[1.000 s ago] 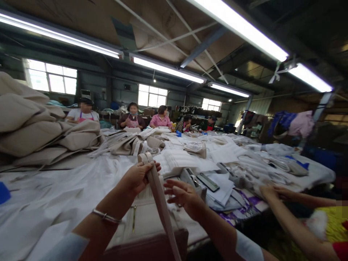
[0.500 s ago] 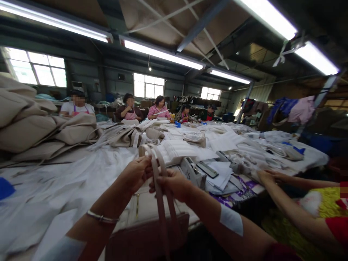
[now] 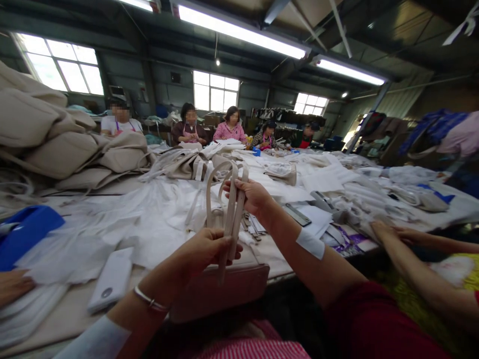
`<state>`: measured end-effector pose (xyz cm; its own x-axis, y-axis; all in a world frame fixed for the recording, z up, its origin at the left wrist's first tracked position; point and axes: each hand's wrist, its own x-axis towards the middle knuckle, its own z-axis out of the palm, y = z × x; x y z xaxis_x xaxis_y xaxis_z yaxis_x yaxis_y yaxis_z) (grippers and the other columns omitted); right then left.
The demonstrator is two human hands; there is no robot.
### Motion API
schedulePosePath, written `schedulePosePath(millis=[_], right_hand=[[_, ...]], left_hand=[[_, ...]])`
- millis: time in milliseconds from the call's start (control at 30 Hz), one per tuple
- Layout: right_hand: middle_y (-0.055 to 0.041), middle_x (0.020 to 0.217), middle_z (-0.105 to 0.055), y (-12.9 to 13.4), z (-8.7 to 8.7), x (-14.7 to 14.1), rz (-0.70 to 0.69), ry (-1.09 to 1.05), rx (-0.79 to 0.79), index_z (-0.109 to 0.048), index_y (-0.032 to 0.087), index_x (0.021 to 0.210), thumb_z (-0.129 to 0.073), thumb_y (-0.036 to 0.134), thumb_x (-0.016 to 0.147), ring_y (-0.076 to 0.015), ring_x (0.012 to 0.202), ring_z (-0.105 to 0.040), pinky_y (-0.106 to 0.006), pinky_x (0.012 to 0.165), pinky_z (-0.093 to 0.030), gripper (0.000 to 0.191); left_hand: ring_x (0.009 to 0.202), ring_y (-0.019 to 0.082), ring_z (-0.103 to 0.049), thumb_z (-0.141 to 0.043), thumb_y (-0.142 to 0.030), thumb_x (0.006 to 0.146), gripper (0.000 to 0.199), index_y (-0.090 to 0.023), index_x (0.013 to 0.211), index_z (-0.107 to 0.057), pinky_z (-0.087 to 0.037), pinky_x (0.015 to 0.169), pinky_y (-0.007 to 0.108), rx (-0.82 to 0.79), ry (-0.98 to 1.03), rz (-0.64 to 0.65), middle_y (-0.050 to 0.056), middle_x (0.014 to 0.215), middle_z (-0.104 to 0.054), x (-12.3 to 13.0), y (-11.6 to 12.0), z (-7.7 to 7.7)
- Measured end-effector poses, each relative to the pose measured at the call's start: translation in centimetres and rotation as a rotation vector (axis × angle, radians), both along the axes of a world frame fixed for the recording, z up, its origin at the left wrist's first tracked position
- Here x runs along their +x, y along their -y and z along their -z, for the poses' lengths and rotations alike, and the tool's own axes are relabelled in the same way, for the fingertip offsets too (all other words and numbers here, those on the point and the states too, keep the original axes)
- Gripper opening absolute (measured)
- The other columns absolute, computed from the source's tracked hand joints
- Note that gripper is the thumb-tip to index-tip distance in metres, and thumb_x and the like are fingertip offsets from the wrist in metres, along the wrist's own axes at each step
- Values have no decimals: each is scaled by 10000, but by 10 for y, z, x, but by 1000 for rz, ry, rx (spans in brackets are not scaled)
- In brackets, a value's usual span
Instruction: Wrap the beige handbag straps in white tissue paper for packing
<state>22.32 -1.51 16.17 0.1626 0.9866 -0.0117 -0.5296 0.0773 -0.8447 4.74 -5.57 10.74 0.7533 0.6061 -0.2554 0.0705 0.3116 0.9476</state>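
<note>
Two beige bag straps [image 3: 232, 212] stand upright in front of me, looped over at the top. My left hand [image 3: 207, 249] is closed round their lower part. Higher up, my right hand [image 3: 251, 194] pinches the straps between thumb and fingers. Just below and behind my left hand is a beige handbag [image 3: 224, 291] at the table edge, its underside in shadow. Whether the straps are joined to this bag I cannot tell, because my left hand covers their lower ends.
Stuffed beige bags [image 3: 52, 139] are heaped at left. White wrapping sheets [image 3: 123, 214] cover much of the table. A white phone-like object [image 3: 112, 279] and a blue item [image 3: 32, 232] lie left. A co-worker's hands [image 3: 389, 232] work at right; another hand [image 3: 15, 286] shows at left.
My left hand has moved down along the straps while my right hand has moved up. The view has turned slightly left and down, bringing the white phone-like object into sight.
</note>
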Motion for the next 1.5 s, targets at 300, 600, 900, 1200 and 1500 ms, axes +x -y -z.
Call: schedulePosePath(millis=[300,600,900,1200,1500], right_hand=[[-59,783,-730,3,7,-4,11,22,16,-651,122,872,-465,58,902,-162,725,-703,-278,657,-581,199],[-43,817,-726,7,13,-8,77,4,55,-641,142,912,-513,60,884,-155,750,-705,-283,694,-573,154],[-44,767,-729,8,19,-5,67,-49,61,-649,138,939,-515,109,873,-153,682,-679,-280,668,-555,152],[-92,745,-734,32,35,-28,-129,123,-12,-672,95,896,-825,275,585,-172,550,-643,-232,446,-452,390],[-99,807,-733,25,31,-25,-63,-39,7,-623,116,951,-788,262,696,-234,748,-712,-365,661,-551,337]], left_hand=[[838,280,-711,-632,-300,841,208,-106,892,-684,-561,617,331,-45,53,-130,162,926,-731,12,-13,1],[764,239,-712,-665,-254,826,165,-100,876,-697,-553,650,313,-50,79,-187,147,856,-746,17,-13,-14],[740,235,-705,-735,-231,720,194,-106,866,-710,-550,646,309,20,46,-193,120,797,-742,21,-15,-15],[676,240,-692,-736,-359,698,260,-114,785,-726,-555,675,353,198,12,-209,105,710,-726,18,-27,-6],[589,189,-666,-787,-543,617,449,-160,754,-596,-450,494,240,43,-81,-157,68,678,-702,2,-13,16]])
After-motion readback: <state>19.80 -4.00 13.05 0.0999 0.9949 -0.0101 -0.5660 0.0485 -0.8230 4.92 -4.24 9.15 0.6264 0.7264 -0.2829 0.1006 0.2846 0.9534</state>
